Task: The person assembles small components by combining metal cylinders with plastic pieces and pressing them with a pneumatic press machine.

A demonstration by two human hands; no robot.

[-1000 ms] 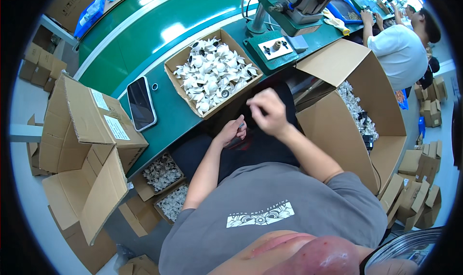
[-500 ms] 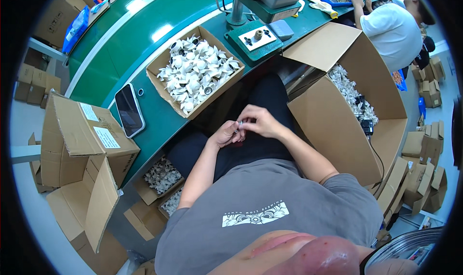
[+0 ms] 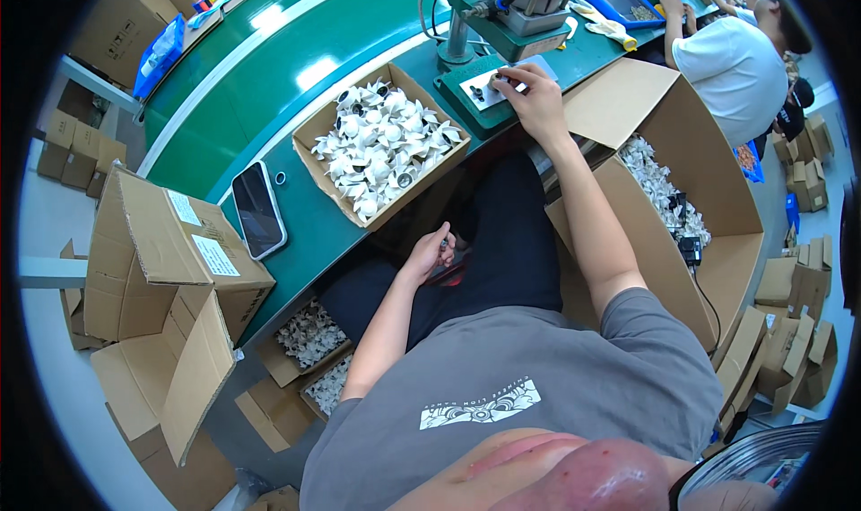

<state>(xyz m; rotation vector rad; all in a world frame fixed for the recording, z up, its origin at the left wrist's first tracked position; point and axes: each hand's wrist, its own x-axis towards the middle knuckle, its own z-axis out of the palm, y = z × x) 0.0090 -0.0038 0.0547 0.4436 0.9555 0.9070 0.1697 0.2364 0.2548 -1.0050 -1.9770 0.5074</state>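
My right hand [image 3: 536, 99] reaches out over the base plate [image 3: 485, 87] of a green bench press and pinches a small dark part [image 3: 504, 82] against it. Over my lap, close to the table edge, my left hand [image 3: 432, 253] is closed around another small dark part [image 3: 445, 240]. Between the two hands, on the green table [image 3: 269, 108], sits an open cardboard box [image 3: 381, 143] full of several small white pieces.
A phone [image 3: 258, 209] lies face up left of the box. A large open carton [image 3: 691, 197] with white pieces stands at my right. More cartons [image 3: 170, 269] and small boxes of white pieces [image 3: 309, 336] are at my left and under the table. Another person [image 3: 731, 58] works at the far right.
My right hand has left my lap, where both hands were together, and stretched forward to the press plate. My left hand stayed over my lap.
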